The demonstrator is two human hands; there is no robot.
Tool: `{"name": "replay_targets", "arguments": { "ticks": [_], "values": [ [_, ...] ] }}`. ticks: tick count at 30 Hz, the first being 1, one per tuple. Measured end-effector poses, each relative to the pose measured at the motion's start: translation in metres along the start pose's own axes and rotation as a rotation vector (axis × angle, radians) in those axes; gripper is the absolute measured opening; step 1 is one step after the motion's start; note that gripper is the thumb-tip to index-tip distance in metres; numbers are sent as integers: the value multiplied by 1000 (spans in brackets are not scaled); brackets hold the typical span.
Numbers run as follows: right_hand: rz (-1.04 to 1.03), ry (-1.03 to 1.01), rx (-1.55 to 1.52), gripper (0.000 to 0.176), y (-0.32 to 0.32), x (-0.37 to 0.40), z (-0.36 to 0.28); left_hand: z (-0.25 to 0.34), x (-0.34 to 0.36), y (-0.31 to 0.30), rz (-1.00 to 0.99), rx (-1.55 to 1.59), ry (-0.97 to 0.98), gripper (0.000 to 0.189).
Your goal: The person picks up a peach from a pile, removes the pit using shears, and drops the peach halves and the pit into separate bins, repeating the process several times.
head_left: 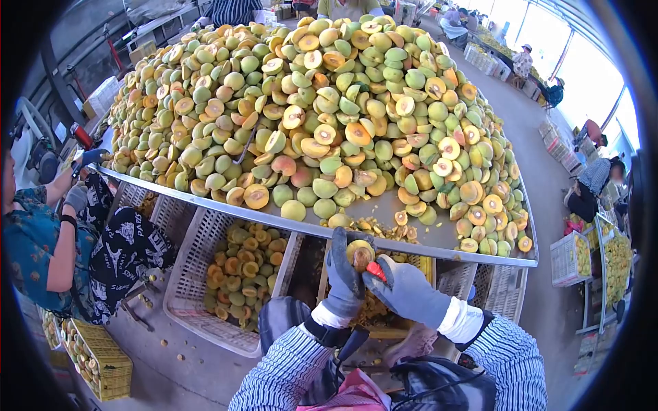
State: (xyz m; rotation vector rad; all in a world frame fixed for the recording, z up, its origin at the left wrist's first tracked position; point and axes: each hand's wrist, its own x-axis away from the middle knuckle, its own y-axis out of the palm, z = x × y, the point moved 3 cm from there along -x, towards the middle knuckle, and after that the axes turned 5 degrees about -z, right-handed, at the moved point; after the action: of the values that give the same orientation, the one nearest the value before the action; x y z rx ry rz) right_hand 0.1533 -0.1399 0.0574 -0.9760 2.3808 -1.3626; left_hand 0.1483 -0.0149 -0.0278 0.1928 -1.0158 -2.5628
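My left hand [342,277], in a grey glove, grips a peach half [359,251] just in front of the metal table edge. The cut side of the fruit faces up and shows a brownish centre. My right hand [415,293], gloved too, is closed around a small tool with a red handle [376,271], held against the fruit; its working end is hidden. Beyond both hands, a large heap of halved peaches [329,130] covers the metal table [439,226]. Small yellow scraps [384,227] lie near the edge.
Below the table, a white crate [179,301] holds peach halves, beside a yellow crate [428,268] with scraps. A co-worker [51,246] sits at left, near another yellow crate [113,363]. A hooked metal tool [247,145] rests on the heap. More people and crates stand at right.
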Motion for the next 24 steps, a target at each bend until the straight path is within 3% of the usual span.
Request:
{"name": "replay_targets", "arguments": {
  "ticks": [1,2,3,5,6,8,9,10,11,12,13,16,18,20,23,24],
  "values": [
    [-2,2,-2,41,-1,2,-4,1,-2,-2,-10,-287,159,32],
    [-132,107,-374,40,-2,4,-7,3,-2,-1,-22,-572,321,29],
    [-262,211,-745,39,-3,4,-12,10,-3,1,-22,-572,322,29],
    [-362,265,-850,42,-6,4,-11,34,0,11,-217,-717,553,25],
    [-463,325,-958,45,-4,8,-9,38,-2,7,-217,-720,550,25],
    [-453,306,-918,44,4,10,-1,30,-9,2,-386,-827,296,31],
    [-463,332,-1019,44,11,13,3,18,-16,-2,-295,-254,-208,33],
    [-472,355,-1116,45,13,15,7,19,-13,1,-296,-256,-207,33],
    [-472,353,-1117,45,11,16,11,25,-6,6,-365,-365,-29,31],
    [-670,352,-1460,47,11,21,10,32,1,13,-433,-472,151,30],
    [-870,335,-1799,49,9,24,7,39,3,21,-438,-473,154,30],
    [-700,370,-1611,51,16,27,18,46,0,32,-443,-484,67,35],
    [-611,371,-1492,52,16,30,22,44,-2,35,-515,-583,216,36],
    [-689,357,-1424,51,7,34,17,38,1,35,-499,-643,304,35],
    [-733,371,-1617,51,15,37,22,21,11,35,-382,-575,173,29],
    [-806,365,-1765,51,17,37,25,12,16,34,-370,-310,123,27]
  ]
}}
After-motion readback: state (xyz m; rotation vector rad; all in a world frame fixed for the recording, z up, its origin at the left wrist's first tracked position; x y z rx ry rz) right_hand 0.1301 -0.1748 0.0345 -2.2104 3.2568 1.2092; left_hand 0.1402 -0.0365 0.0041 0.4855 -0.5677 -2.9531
